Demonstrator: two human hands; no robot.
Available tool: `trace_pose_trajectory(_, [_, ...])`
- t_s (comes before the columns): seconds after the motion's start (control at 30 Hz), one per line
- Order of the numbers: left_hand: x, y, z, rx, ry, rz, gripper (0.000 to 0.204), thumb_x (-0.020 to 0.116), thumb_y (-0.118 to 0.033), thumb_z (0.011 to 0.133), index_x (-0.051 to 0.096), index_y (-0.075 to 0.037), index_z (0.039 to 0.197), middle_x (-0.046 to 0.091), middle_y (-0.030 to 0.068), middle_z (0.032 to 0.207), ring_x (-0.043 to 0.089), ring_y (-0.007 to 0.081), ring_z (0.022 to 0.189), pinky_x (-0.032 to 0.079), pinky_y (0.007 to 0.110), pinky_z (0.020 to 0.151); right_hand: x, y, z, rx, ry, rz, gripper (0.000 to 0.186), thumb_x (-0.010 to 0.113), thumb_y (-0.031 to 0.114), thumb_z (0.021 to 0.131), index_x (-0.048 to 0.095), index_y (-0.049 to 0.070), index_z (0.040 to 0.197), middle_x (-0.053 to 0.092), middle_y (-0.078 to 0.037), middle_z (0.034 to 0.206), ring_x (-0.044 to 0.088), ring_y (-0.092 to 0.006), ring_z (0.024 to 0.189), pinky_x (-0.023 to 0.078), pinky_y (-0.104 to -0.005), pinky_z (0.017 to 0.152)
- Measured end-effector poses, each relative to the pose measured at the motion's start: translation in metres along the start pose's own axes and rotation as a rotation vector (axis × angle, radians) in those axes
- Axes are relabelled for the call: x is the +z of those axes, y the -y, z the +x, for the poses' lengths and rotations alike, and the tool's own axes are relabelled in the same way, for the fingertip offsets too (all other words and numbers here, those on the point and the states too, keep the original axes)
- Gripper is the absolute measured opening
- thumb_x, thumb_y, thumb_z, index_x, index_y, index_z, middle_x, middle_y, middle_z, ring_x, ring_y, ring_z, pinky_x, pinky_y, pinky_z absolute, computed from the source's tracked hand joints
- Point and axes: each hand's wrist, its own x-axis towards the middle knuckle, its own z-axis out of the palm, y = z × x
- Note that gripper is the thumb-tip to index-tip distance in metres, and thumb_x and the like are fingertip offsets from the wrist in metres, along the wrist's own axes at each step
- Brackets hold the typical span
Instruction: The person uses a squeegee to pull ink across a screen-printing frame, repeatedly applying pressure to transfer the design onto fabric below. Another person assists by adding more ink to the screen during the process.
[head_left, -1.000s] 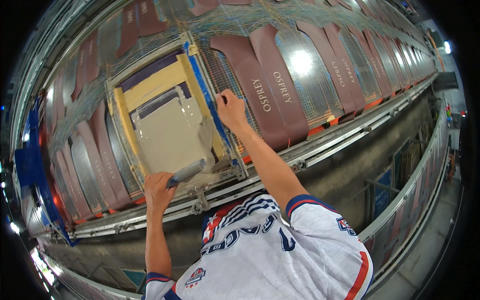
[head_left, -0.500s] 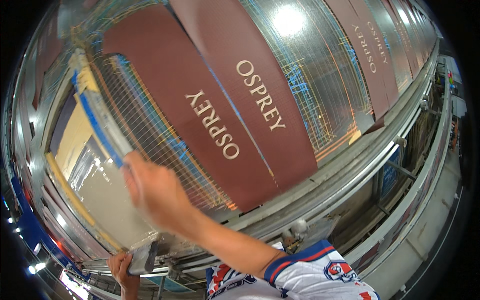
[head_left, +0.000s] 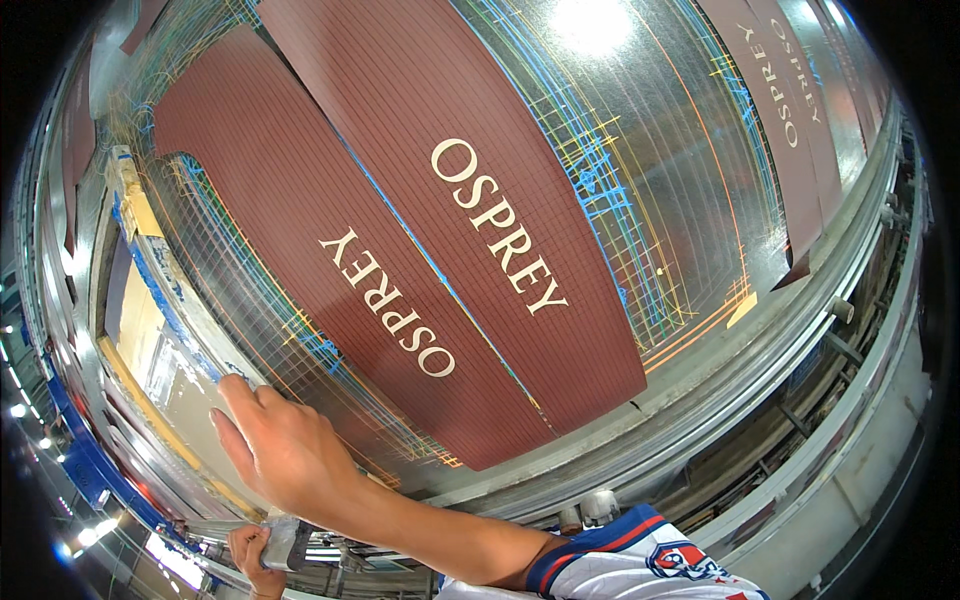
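A screen-printing frame (head_left: 170,285) with a pale, shiny screen, yellowish edges and blue tape lies at the left. Over its long bar, toward the near end, is my right hand (head_left: 290,445), fingers bent on the edge and thumb standing apart on the screen side. At the lower left, my left hand (head_left: 255,555) has its fingers curled against the frame's near end, beside a grey metal block (head_left: 287,543). Two maroon panels (head_left: 400,200) with cream lettering lie flat side by side right of the frame, a narrow gap between them.
A long, shiny printing table (head_left: 680,170) is crossed by blue, yellow and orange lines. More maroon panels (head_left: 770,80) lie farther right. Metal rails (head_left: 720,370) run along the near edge, with a small knob (head_left: 600,507) near my right arm. Bright lights show at the far left.
The view has shifted, with the panels appearing larger. My right hand remains at the frame's bar, its thumb now plainly apart from the fingers. My left hand stays at the near end.
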Motion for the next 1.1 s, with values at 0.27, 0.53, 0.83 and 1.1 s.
trace_pose_trajectory(0.27, [-0.003, 0.002, -0.003, -0.032, 0.013, -0.037, 0.029, 0.072, -0.021, 0.08, 0.067, -0.004, 0.103, 0.06, 0.0132, 0.093, 0.057, 0.0332, 0.084, 0.043, 0.045, 0.075, 0.002, 0.003, -0.002, 0.002, -0.004, -0.033, 0.027, 0.062, 0.018, 0.101, 0.052, 0.0, 0.118, 0.062, -0.02, 0.078, 0.067, -0.0415, 0.066, 0.055, -0.0491, 0.055])
trace_pose_trajectory(0.53, [-0.002, 0.001, -0.002, -0.026, -0.018, -0.037, 0.029, 0.076, -0.012, 0.077, 0.068, -0.006, 0.104, 0.059, 0.0116, 0.093, 0.057, 0.0327, 0.083, 0.044, 0.044, 0.075, 0.004, 0.004, -0.001, 0.014, 0.011, -0.066, 0.028, 0.062, 0.018, 0.101, 0.052, -0.001, 0.119, 0.062, -0.021, 0.078, 0.068, -0.0416, 0.065, 0.057, -0.0486, 0.055])
trace_pose_trajectory(0.83, [-0.003, 0.01, -0.005, -0.014, 0.01, -0.043, 0.032, 0.081, -0.017, 0.077, 0.065, -0.005, 0.102, 0.06, 0.0134, 0.095, 0.058, 0.0321, 0.085, 0.046, 0.043, 0.075, 0.004, 0.004, -0.001, 0.021, 0.022, -0.071, 0.028, 0.062, 0.018, 0.101, 0.052, -0.001, 0.118, 0.062, -0.022, 0.078, 0.069, -0.0424, 0.066, 0.057, -0.0489, 0.055])
trace_pose_trajectory(1.1, [-0.005, 0.003, 0.001, -0.017, -0.019, -0.043, 0.024, 0.076, -0.009, 0.075, 0.069, -0.004, 0.097, 0.061, 0.0123, 0.09, 0.058, 0.0325, 0.081, 0.046, 0.043, 0.073, 0.006, 0.006, -0.004, 0.027, -0.012, -0.072, 0.032, 0.063, 0.02, 0.1, 0.053, 0.0, 0.123, 0.063, -0.022, 0.08, 0.069, -0.0424, 0.069, 0.057, -0.049, 0.058])
